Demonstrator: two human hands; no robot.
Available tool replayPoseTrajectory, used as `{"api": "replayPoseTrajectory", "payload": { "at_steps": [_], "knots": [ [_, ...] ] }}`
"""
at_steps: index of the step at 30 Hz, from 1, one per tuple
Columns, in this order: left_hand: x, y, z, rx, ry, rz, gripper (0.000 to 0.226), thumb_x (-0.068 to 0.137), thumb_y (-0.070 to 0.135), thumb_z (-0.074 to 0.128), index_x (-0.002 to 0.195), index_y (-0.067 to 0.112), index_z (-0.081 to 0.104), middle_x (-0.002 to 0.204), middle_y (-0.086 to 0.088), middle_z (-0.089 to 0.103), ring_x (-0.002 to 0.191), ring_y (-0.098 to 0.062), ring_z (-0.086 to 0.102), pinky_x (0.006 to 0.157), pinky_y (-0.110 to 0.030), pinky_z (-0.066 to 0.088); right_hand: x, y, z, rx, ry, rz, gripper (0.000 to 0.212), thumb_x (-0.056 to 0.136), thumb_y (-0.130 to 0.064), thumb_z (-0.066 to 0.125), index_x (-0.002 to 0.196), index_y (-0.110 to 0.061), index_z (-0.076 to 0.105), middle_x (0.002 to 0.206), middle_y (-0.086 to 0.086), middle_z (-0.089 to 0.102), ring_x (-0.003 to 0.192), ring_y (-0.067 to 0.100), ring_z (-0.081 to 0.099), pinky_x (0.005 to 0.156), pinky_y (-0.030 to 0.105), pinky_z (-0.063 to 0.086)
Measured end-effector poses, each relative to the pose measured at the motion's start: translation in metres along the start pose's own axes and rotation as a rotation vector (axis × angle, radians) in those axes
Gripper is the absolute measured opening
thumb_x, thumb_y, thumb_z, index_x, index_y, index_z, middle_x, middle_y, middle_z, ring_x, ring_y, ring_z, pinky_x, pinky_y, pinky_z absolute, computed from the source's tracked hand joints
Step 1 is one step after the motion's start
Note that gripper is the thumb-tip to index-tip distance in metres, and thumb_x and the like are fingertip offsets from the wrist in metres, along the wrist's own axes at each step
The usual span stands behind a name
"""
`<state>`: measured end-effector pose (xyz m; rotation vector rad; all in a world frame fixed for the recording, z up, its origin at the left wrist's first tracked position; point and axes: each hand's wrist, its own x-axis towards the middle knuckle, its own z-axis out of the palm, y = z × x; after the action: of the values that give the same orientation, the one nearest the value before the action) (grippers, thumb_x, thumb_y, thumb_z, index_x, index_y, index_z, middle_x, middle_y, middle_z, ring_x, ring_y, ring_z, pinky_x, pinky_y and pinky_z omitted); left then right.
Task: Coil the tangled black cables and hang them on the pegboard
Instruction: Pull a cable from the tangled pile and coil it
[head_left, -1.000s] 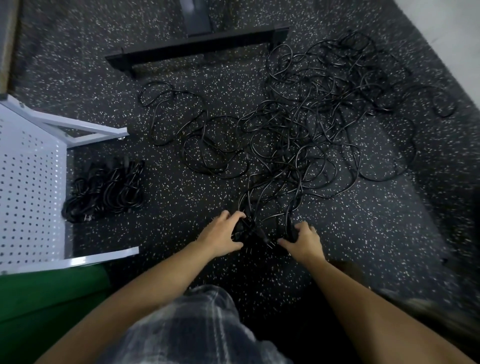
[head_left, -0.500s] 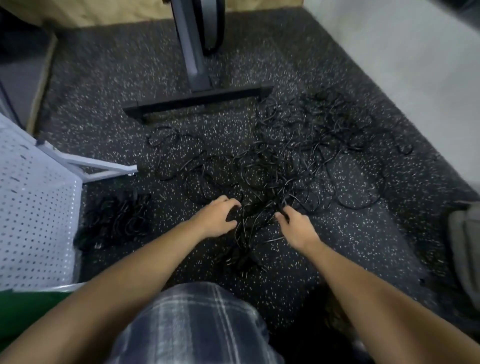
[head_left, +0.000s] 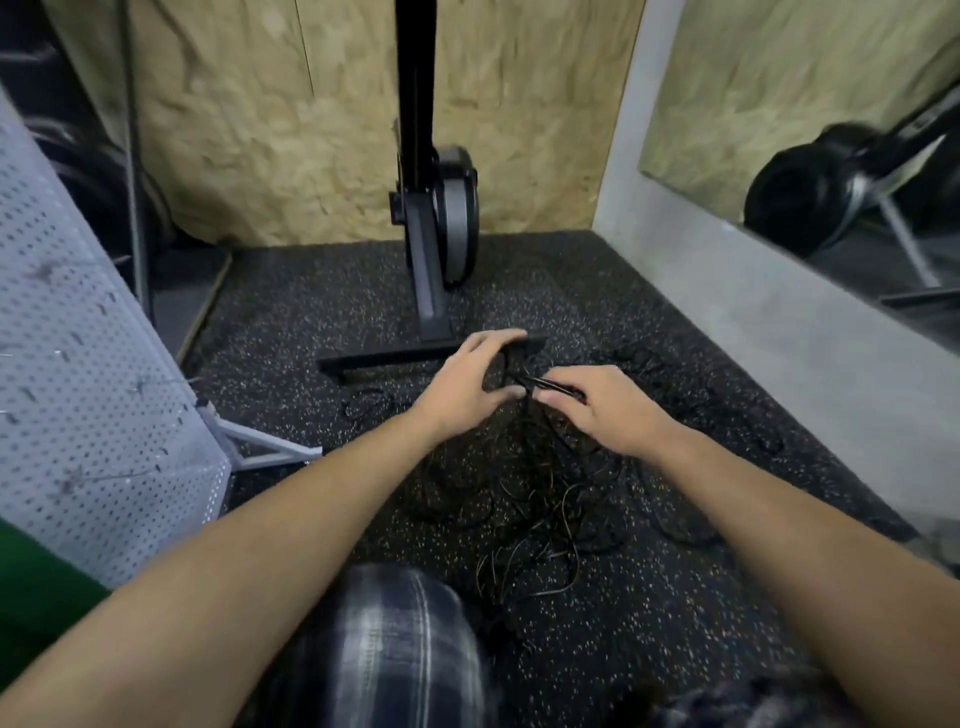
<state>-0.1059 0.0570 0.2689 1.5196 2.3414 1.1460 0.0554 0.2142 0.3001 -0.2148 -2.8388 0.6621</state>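
Since these cables (head_left: 540, 519) look light, limp and snag-prone, my right grip (head_left: 608, 410) pinches a single strand, while whether my left grip (head_left: 462, 387) holds it I cannot tell

The speckled black rubber floor (head_left: 311, 322) is carrying a loose tangle of black cables (head_left: 540, 519), a black stand's crossbar foot (head_left: 395, 358) beyond it, and the white pegboard's angled leg (head_left: 270, 447) at left.
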Motion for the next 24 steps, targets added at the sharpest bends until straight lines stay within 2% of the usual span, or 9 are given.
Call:
{"api": "replayPoseTrajectory", "payload": {
  "at_steps": [2, 4, 8, 10, 12, 14, 16, 19, 24],
  "knots": [
    [0.003, 0.013, -0.01, 0.041, 0.129, 0.054, 0.049, 0.094, 0.016, 0.076, 0.14, 0.023, 0.06, 0.146, -0.003, 0.055, 0.137, -0.021, 0.05, 0.119, -0.04, 0.038, 0.001, -0.017, -0.014, 0.052, 0.046, -0.037, 0.021, 0.104, -0.031, 0.062, 0.112, -0.018, 0.075, 0.096, -0.013, 0.068, 0.077, -0.004, 0.056, 0.072, 0.015, 0.037],
    [0.002, 0.022, -0.015, 0.127, 0.243, 0.066, 0.029, 0.095, 0.01, 0.072, 0.122, 0.019, 0.07, 0.141, -0.004, 0.059, 0.134, -0.023, 0.052, 0.116, -0.041, 0.041, 0.001, -0.029, -0.022, 0.092, 0.082, -0.034, 0.019, 0.103, -0.03, 0.063, 0.109, -0.017, 0.076, 0.093, -0.009, 0.071, 0.076, -0.002, 0.058, 0.071, 0.017, 0.038],
    [-0.004, 0.028, -0.017, 0.25, 0.276, 0.062, 0.009, 0.098, 0.015, 0.069, 0.105, 0.015, 0.073, 0.101, 0.0, 0.069, 0.095, -0.022, 0.066, 0.085, -0.044, 0.054, -0.001, -0.029, -0.022, 0.189, 0.177, 0.093, 0.008, 0.098, -0.031, 0.071, 0.1, -0.025, 0.076, 0.074, -0.017, 0.066, 0.063, -0.01, 0.056, 0.058, 0.012, 0.035],
    [-0.002, 0.027, -0.019, 0.263, 0.233, 0.031, 0.011, 0.1, 0.021, 0.068, 0.104, 0.014, 0.074, 0.094, -0.001, 0.068, 0.09, -0.022, 0.065, 0.081, -0.042, 0.052, 0.004, -0.022, -0.019, 0.226, 0.227, 0.163, 0.006, 0.093, -0.031, 0.077, 0.098, -0.029, 0.076, 0.076, -0.018, 0.066, 0.066, -0.011, 0.057, 0.059, 0.009, 0.036],
    [0.001, 0.024, -0.018, 0.216, 0.192, -0.001, 0.01, 0.099, 0.024, 0.07, 0.101, 0.015, 0.076, 0.09, 0.002, 0.07, 0.086, -0.018, 0.065, 0.077, -0.035, 0.051, 0.013, -0.014, -0.018, 0.261, 0.232, 0.216, 0.017, 0.087, -0.031, 0.083, 0.103, -0.029, 0.076, 0.091, -0.017, 0.069, 0.077, -0.009, 0.058, 0.065, 0.007, 0.036],
    [0.004, 0.021, -0.019, 0.127, 0.17, -0.075, 0.009, 0.096, 0.029, 0.075, 0.095, 0.02, 0.077, 0.081, 0.008, 0.069, 0.075, -0.004, 0.062, 0.068, -0.023, 0.045, 0.023, -0.007, -0.02, 0.297, 0.156, 0.272, 0.03, 0.083, -0.029, 0.086, 0.11, -0.032, 0.074, 0.103, -0.013, 0.069, 0.08, -0.001, 0.06, 0.062, 0.009, 0.039],
    [0.006, 0.017, -0.021, 0.08, 0.135, -0.137, 0.01, 0.093, 0.034, 0.077, 0.09, 0.024, 0.076, 0.075, 0.012, 0.068, 0.069, 0.002, 0.058, 0.061, -0.014, 0.04, 0.03, 0.001, -0.022, 0.334, 0.062, 0.296, 0.036, 0.082, -0.028, 0.086, 0.114, -0.034, 0.071, 0.11, -0.014, 0.067, 0.089, 0.006, 0.064, 0.064, 0.01, 0.042],
    [0.008, 0.012, -0.024, 0.073, 0.107, -0.137, 0.013, 0.09, 0.038, 0.08, 0.087, 0.026, 0.076, 0.075, 0.011, 0.07, 0.072, -0.001, 0.061, 0.063, -0.016, 0.043, 0.04, 0.016, -0.026, 0.426, 0.035, 0.284, 0.037, 0.081, -0.026, 0.087, 0.113, -0.038, 0.072, 0.116, -0.015, 0.068, 0.106, 0.009, 0.065, 0.084, 0.021, 0.048],
    [0.011, 0.004, -0.028, 0.037, 0.166, -0.145, 0.019, 0.083, 0.04, 0.085, 0.083, 0.023, 0.076, 0.073, 0.01, 0.07, 0.071, -0.005, 0.062, 0.064, -0.02, 0.046, 0.057, 0.025, -0.027, 0.639, 0.021, 0.227, 0.021, 0.091, -0.029, 0.079, 0.11, -0.036, 0.077, 0.109, -0.018, 0.076, 0.106, -0.003, 0.066, 0.094, 0.022, 0.045]
  ]
}}
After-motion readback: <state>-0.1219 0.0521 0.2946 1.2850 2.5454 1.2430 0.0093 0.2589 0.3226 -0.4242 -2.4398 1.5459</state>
